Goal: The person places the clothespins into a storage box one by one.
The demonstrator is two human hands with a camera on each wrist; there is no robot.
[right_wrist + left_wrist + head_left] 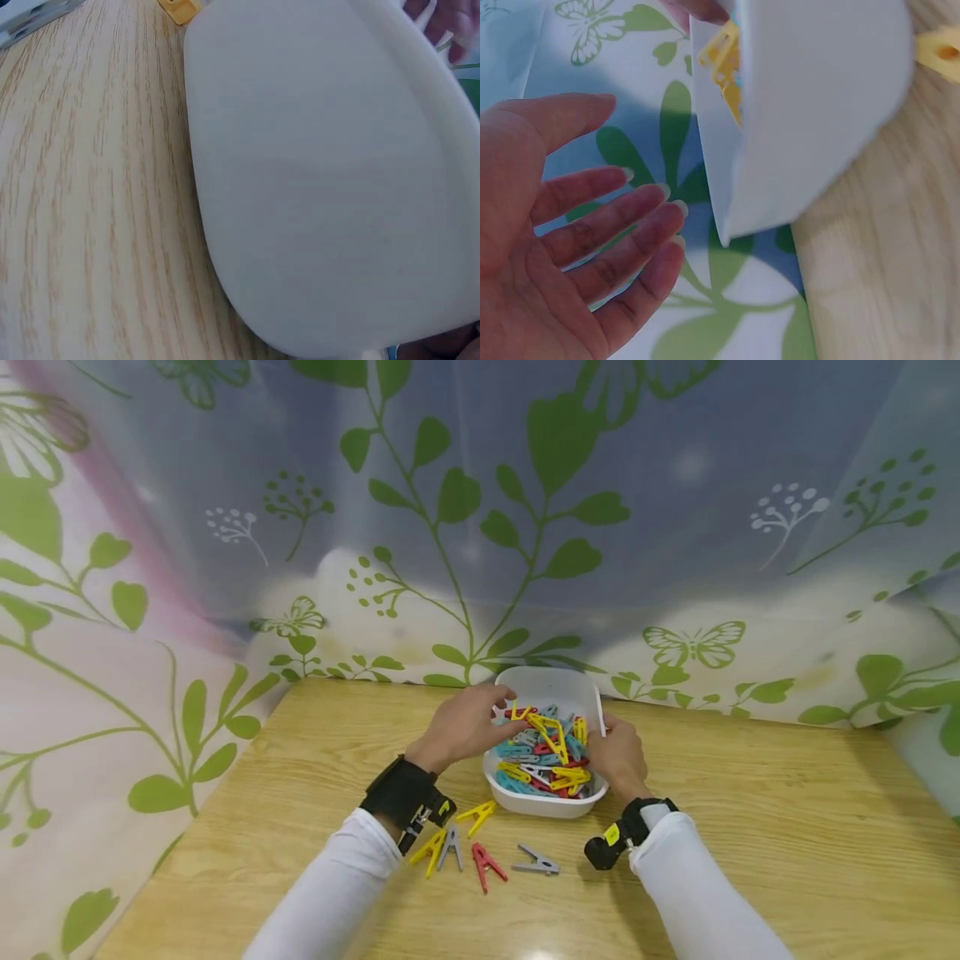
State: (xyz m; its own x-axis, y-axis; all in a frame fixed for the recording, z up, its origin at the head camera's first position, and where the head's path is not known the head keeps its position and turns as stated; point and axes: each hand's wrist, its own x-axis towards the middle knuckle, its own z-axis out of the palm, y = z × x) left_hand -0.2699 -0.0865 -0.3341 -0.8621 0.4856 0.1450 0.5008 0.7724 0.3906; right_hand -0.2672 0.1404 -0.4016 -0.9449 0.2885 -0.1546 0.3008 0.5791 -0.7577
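A white plastic basin (551,807) holds a heap of clothespins (536,747) in yellow, blue, red, white and grey. My right hand (618,753) grips its right-hand rim; the basin's wall (322,172) fills much of the right wrist view, with only a bit of that hand at the lower corner. Over the left rim reaches my left hand (467,724), near yellow clothespins (553,735) on top of the heap. In the left wrist view the left hand's fingers (622,240) are spread and relaxed, holding nothing, beside the basin.
Several loose clothespins lie on the wooden table (300,827) in front of the basin: yellow ones (477,814), grey ones (537,862) and a red one (487,865). A leaf-patterned curtain (465,568) hangs close behind the basin.
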